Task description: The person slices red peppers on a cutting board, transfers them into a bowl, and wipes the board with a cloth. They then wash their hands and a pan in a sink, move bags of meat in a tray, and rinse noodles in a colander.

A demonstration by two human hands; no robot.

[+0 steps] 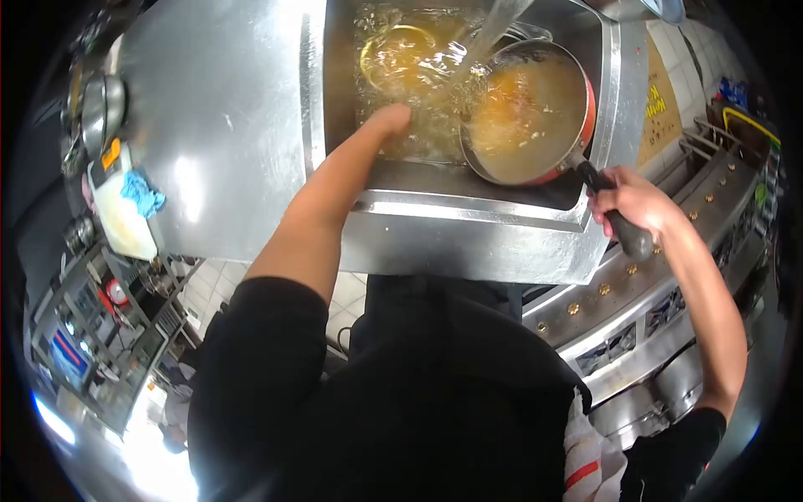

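Note:
My right hand (631,201) is wrapped round the black handle of a frying pan (580,92) with a red outside. The pan sits in the right part of a metal sink (468,181), and cloudy orange-brown water with small bits fills it. A stream of water (493,29) pours down beside the pan's left rim. My left hand (395,119) dips into the murky water in the sink, its fingers hidden below the surface. Just beyond it, a round yellowish rim (365,63) shows through the water.
A steel counter (226,125) extends left of the sink. At its far left are a white cutting board (121,209), a blue cloth (142,194) and metal bowls (102,109). A stove range with burners (605,289) stands to the right, with large pots (636,410) below.

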